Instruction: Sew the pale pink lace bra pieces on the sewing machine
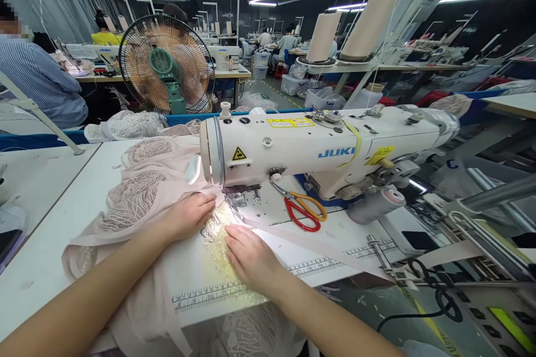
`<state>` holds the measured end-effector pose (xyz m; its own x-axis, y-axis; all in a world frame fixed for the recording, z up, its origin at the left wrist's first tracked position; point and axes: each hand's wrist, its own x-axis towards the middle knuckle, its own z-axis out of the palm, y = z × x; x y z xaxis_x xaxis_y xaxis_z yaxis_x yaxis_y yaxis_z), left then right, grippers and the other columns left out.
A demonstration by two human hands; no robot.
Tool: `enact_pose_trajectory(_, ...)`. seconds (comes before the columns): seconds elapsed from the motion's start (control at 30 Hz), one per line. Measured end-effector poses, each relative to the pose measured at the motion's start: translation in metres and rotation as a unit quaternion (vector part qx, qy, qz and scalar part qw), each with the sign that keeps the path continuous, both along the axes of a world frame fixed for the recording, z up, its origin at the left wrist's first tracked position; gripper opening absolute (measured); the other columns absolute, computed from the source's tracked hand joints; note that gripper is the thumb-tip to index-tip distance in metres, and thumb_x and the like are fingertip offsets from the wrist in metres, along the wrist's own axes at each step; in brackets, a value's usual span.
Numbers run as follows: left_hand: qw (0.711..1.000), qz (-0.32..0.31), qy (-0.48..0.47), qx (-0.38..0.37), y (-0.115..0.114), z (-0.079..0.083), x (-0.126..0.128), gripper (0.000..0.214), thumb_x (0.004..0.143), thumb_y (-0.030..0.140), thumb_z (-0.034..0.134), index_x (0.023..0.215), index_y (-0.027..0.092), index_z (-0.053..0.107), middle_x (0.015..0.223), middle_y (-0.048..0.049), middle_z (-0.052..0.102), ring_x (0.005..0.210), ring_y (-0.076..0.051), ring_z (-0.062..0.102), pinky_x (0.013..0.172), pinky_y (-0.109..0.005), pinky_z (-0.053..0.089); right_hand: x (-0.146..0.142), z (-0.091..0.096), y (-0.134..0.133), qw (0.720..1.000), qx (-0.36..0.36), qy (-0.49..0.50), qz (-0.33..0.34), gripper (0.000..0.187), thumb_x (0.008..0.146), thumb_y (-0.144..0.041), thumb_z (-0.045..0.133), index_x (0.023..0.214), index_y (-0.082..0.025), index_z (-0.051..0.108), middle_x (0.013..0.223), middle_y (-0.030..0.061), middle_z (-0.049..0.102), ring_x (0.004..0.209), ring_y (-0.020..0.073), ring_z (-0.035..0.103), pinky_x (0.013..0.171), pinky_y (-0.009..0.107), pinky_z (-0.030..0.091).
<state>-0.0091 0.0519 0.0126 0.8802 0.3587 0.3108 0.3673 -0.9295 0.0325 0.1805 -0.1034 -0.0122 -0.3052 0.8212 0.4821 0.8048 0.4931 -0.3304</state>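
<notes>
Beside the needle area of a white sewing machine [285,142], my left hand [190,216] presses on pale pink lace fabric [140,195], its fingers stretched forward and close together. My right hand [251,256] lies with outstretched fingers at the edge of a shiny, yellowish patch [221,242] on the table, between my hands. A narrow pink strip [301,237] runs from the needle area toward the right. The fabric trails to the left and over the table's front edge. The needle tip and my left thumb are hidden.
Scissors with red and orange handles [304,209] lie on the machine bed. Ruler markings [218,294] cross the table front. A fan [167,64] and thread cones [322,38] stand behind. A metal strip guide [383,262] is at right. Other people sit farther off.
</notes>
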Motion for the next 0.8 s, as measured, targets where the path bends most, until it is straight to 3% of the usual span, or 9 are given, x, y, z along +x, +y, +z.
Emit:
enact_pose_trajectory(0.13,0.999,0.035,0.025,0.008,0.002,-0.005,-0.003,0.036,0.095,0.026,0.037,0.119,0.017,0.063,0.127,-0.0126,0.061,0.113,-0.027,0.058,0.098,-0.047,0.047,-0.021,0.012,-0.005,1.000,0.013,0.013,0.010,0.023,0.085,-0.015,0.047,0.103,-0.013,0.061,0.113,0.0155,0.066,0.106,0.0249,0.060,0.092,0.042,0.050)
enact_pose_trajectory(0.27,0.998,0.056,0.029,0.013,-0.005,-0.002,-0.017,0.036,0.094,0.024,0.037,0.121,0.017,0.061,0.131,-0.0127,0.058,0.120,-0.028,0.053,0.100,-0.048,0.045,-0.082,0.018,-0.017,0.991,0.007,-0.001,0.131,0.017,0.088,-0.027,0.047,0.092,-0.017,0.060,0.096,0.0093,0.067,0.082,0.0196,0.062,0.074,0.033,0.052)
enact_pose_trajectory(0.37,0.996,0.072,0.029,0.038,-0.019,0.007,-0.042,0.037,0.093,0.023,0.037,0.121,0.016,0.059,0.131,-0.0145,0.057,0.119,-0.028,0.054,0.097,-0.044,0.048,-0.130,0.009,-0.025,0.986,-0.002,-0.040,0.163,0.048,0.083,-0.060,0.051,0.105,-0.019,0.057,0.098,0.0089,0.064,0.082,0.0238,0.060,0.067,0.037,0.050)
enact_pose_trajectory(0.43,0.990,0.106,0.043,0.078,-0.032,0.014,-0.068,0.037,0.090,0.021,0.039,0.121,0.016,0.059,0.128,-0.0158,0.059,0.115,-0.030,0.056,0.094,-0.046,0.049,-0.148,0.000,-0.027,0.988,-0.003,-0.066,0.143,0.055,0.081,-0.062,0.054,0.111,-0.015,0.055,0.093,0.0100,0.062,0.081,0.0247,0.058,0.067,0.039,0.049)
enact_pose_trajectory(0.53,0.969,0.183,0.077,0.150,-0.053,0.018,-0.113,0.037,0.087,0.017,0.040,0.119,0.018,0.059,0.124,-0.0166,0.060,0.113,-0.036,0.056,0.094,-0.056,0.044,-0.153,-0.006,-0.028,0.991,0.012,-0.081,0.110,0.038,0.081,-0.040,0.060,0.107,-0.011,0.058,0.087,0.0101,0.060,0.076,0.0239,0.055,0.064,0.039,0.047)
enact_pose_trajectory(0.6,0.953,0.231,0.093,0.173,-0.063,0.016,-0.140,0.037,0.086,0.015,0.039,0.117,0.018,0.060,0.118,-0.0181,0.062,0.105,-0.037,0.059,0.089,-0.057,0.046,-0.150,-0.005,-0.029,0.992,0.016,-0.082,0.096,0.028,0.078,-0.033,0.060,0.097,-0.013,0.061,0.084,0.0101,0.059,0.073,0.0243,0.054,0.062,0.039,0.045)
enact_pose_trajectory(0.7,0.947,0.271,0.087,0.151,-0.071,0.014,-0.166,0.036,0.085,0.016,0.036,0.111,0.019,0.060,0.098,-0.0139,0.067,0.086,-0.033,0.064,0.075,-0.050,0.052,-0.144,0.002,-0.028,0.992,0.002,-0.082,0.100,0.018,0.076,-0.032,0.060,0.081,-0.016,0.061,0.076,0.0094,0.059,0.069,0.0242,0.054,0.060,0.038,0.044)
enact_pose_trajectory(0.8,0.954,0.285,0.016,0.096,-0.074,0.026,-0.172,0.032,0.084,0.020,0.039,0.109,0.025,0.059,0.082,-0.0035,0.067,0.074,-0.027,0.064,0.067,-0.040,0.054,-0.130,0.015,-0.025,0.989,-0.047,-0.067,0.120,0.012,0.073,-0.028,0.058,0.075,-0.017,0.059,0.072,0.0081,0.060,0.065,0.0224,0.054,0.059,0.035,0.044)
